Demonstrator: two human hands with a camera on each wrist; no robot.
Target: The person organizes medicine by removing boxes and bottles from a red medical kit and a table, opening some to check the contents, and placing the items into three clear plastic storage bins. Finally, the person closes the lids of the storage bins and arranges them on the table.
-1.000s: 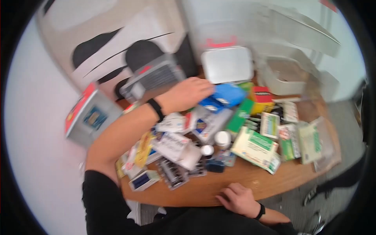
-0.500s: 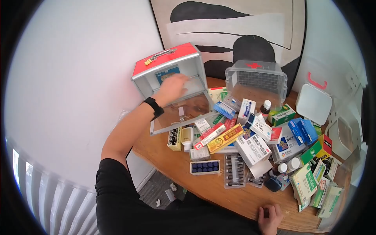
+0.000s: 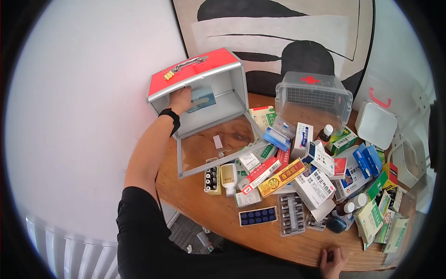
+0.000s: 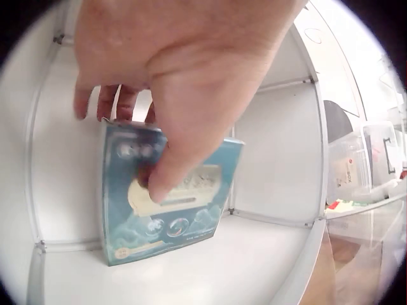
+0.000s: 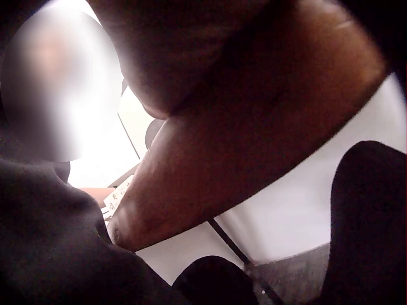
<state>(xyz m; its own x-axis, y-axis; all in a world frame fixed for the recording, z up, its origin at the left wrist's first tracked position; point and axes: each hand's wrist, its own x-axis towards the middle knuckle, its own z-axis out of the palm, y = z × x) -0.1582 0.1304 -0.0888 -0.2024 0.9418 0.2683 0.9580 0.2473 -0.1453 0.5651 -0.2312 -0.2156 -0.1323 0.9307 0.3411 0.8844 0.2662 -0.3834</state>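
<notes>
In the head view my left hand (image 3: 180, 98) is inside a red-topped silver case (image 3: 234, 76) that stands with its clear front door folded down. It grips a flat blue box (image 3: 203, 98) that stands upright against the case's back wall. The left wrist view shows the thumb across the front of the blue box (image 4: 206, 216) and the fingers behind its top edge, partly hidden. My right hand (image 3: 333, 261) rests at the table's front edge, fingers loosely curled with nothing in them. In the right wrist view that hand (image 5: 241, 127) is dark and very close.
The case's clear door (image 3: 200, 151) lies over the table (image 3: 186, 186). To its right spreads a heap of medicine boxes, a white carton (image 3: 313, 188) and bottles among them. A clear plastic bin (image 3: 313, 100) stands behind the heap, and a white lidded container (image 3: 376, 125) is farther right.
My left hand has moved from over the heap into the case and taken hold of the blue box. The head view has swung left. My right hand stays by the table edge.
</notes>
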